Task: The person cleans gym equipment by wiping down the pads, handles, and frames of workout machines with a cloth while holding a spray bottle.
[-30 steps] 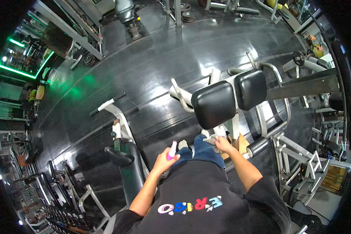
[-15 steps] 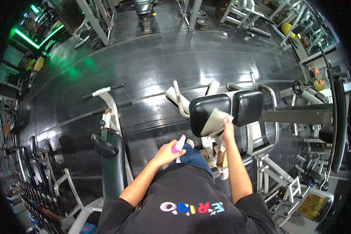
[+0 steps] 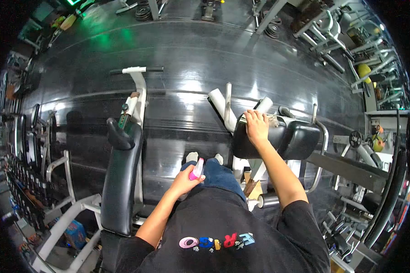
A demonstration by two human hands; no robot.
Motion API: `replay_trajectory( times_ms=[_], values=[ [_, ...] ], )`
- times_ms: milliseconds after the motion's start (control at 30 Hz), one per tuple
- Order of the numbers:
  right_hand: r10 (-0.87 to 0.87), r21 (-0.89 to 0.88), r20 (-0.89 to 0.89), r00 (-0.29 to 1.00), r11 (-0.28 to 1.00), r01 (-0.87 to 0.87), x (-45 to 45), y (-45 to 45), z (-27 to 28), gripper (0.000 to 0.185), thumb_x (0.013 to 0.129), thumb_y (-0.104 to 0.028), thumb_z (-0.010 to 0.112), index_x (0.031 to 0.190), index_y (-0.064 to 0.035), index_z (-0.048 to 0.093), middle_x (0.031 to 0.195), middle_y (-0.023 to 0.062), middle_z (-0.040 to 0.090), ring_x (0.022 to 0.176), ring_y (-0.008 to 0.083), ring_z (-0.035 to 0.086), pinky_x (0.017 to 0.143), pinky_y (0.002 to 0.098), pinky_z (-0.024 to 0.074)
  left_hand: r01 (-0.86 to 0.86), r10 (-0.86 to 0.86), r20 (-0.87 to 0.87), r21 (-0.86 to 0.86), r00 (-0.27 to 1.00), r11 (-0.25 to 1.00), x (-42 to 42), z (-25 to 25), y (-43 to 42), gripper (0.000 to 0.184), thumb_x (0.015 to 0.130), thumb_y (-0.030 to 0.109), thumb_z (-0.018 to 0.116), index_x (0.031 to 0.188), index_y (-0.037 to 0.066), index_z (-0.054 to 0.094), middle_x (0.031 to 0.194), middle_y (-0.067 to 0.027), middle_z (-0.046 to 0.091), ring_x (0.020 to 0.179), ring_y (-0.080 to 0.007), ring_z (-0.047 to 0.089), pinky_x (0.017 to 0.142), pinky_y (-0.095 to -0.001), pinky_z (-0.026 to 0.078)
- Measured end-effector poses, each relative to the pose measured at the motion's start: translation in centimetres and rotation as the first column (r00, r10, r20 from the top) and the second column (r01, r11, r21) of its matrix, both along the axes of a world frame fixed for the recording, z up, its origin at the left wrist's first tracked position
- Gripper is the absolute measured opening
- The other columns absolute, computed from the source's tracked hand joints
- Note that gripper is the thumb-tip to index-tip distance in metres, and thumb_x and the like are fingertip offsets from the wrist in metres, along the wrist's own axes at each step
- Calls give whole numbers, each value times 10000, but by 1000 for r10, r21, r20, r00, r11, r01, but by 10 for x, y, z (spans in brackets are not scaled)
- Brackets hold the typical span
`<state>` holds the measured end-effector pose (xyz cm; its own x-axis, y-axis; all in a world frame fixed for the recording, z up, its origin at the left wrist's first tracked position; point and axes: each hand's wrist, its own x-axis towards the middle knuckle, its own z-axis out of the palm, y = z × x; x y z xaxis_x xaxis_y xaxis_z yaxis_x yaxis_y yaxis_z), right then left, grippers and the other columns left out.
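Note:
My left hand (image 3: 184,180) is closed around a small pink and white bottle (image 3: 198,169), held upright in front of my lap. Over the far top edge of a black padded cushion (image 3: 248,148) lies my right hand (image 3: 257,127), pressing a pale cloth (image 3: 273,121) against it. Most of the cloth is hidden under the palm and fingers; bits of it stick out at both sides. Right beside this cushion, a second black pad (image 3: 301,140) sits on the same white-framed gym machine.
A long black bench (image 3: 118,182) with a white handlebar (image 3: 135,70) stands to my left. White tubes (image 3: 219,102) of the machine rise beyond the cushion. A dumbbell rack (image 3: 25,191) is at far left; weight plates (image 3: 272,30) lie on the dark floor ahead.
My right hand has moved from the cushion's near right side to its far top edge, and the cloth now lies pressed under it. My left hand still grips the bottle; the view has shifted.

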<state>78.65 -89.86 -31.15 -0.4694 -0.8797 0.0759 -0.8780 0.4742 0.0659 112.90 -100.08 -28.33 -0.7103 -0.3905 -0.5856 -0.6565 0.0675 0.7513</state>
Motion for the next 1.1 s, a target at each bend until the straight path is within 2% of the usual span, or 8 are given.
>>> replay_trajectory(
  times_ms=[100,167,367,500,567,700,833,1100],
  values=[
    [74,121,-33,997,990,-69,-1,-12,-6,305,844,-168,563,1141,-120,610,1222,22,587,1201,209,503,1004,445,352,-54,54,-42,-6,998,999,0,-13,11,512,794,508,714,990,53,584,845,-177,665,839,-364,661,726,-421,488],
    [143,241,-5,990,961,-137,9,-27,1,227,858,-182,540,1044,-115,653,1111,45,632,1163,224,521,1027,454,331,-11,10,17,34,1000,999,-6,-15,13,528,793,468,736,1060,43,570,871,-149,652,828,-247,635,749,-372,482],
    [494,532,-60,868,751,-390,51,-17,-69,174,837,-210,557,842,-137,715,856,26,700,978,179,610,972,371,357,1,-2,-22,-14,1000,1000,-25,3,19,541,789,465,732,1098,53,566,868,-173,652,813,-333,643,742,-397,490],
    [451,490,41,891,769,-412,63,-4,-90,148,824,-197,562,803,-149,700,800,17,671,913,161,606,907,319,381,-71,70,-43,-34,997,997,-17,5,28,530,795,477,732,1055,45,569,819,-144,638,761,-268,626,702,-386,480],
    [581,365,-23,814,763,-534,53,2,-79,135,818,-195,562,785,-143,683,792,7,655,883,159,603,891,308,387,-119,119,23,-17,993,993,-13,11,30,497,776,477,747,979,56,576,833,-172,673,813,-342,676,689,-402,490],
    [523,299,35,851,807,-508,60,9,-82,131,815,-197,560,771,-137,668,772,0,638,851,174,596,868,315,403,-129,128,-11,-89,992,988,-2,-3,44,518,781,490,741,991,50,563,806,-173,662,775,-326,666,676,-393,487],
    [613,381,225,757,660,-648,92,49,-91,125,818,-229,578,796,-156,677,866,28,701,961,180,643,1096,387,325,-67,67,-7,-76,998,995,-11,-2,48,519,791,485,729,1010,45,561,825,-182,665,797,-332,669,686,-395,489],
    [146,158,792,592,889,-430,83,40,-47,271,876,-158,543,1129,-90,610,959,180,687,928,313,671,884,464,488,43,-42,13,-84,999,996,-48,12,44,563,793,516,711,1088,57,571,877,-193,673,853,-367,666,733,-426,493]
  ],
)
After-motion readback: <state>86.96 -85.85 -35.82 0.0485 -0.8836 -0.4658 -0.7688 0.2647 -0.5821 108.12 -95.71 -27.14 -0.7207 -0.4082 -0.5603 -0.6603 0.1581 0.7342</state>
